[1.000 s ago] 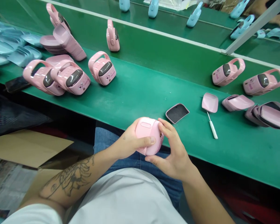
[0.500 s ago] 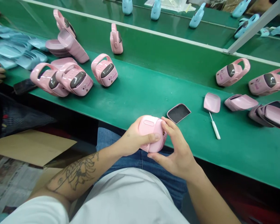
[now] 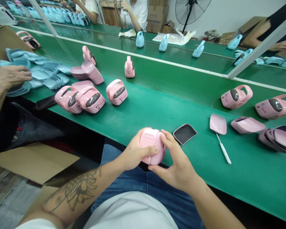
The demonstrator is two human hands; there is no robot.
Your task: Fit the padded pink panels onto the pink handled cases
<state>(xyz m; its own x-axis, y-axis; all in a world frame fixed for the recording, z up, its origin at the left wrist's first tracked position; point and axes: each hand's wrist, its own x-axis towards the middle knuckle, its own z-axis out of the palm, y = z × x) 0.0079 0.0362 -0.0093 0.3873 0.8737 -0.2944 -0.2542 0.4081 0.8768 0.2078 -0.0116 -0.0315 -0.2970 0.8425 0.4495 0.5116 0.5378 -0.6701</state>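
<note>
A rounded pink plastic housing (image 3: 148, 137) is held over my lap at the bench edge. My left hand (image 3: 135, 152) wraps its left side, with the thumb across its face. My right hand (image 3: 177, 159) is closed on its right end, fingertips at the top and thumb below. Just beyond my right hand, a curved pink cover (image 3: 185, 133) lies with its dark inner side up. Farther right, a screwdriver (image 3: 225, 153) with a white handle points its tip at a pale pink cover (image 3: 218, 124). The underside of the held housing is hidden.
Pink handled units with dark windows (image 3: 117, 92) stand at the left and right of the green bench (image 3: 147, 108). Stacked pink covers (image 3: 249, 124) lie at right. A co-worker's hand (image 3: 16, 75) rests by blue covers (image 3: 44, 71) at far left. A metal post (image 3: 259, 47) rises behind.
The view has tilted up, bringing in people and a fan beyond the bench. The co-worker's hand has come farther in at left. Both my hands keep their hold on the pink housing.
</note>
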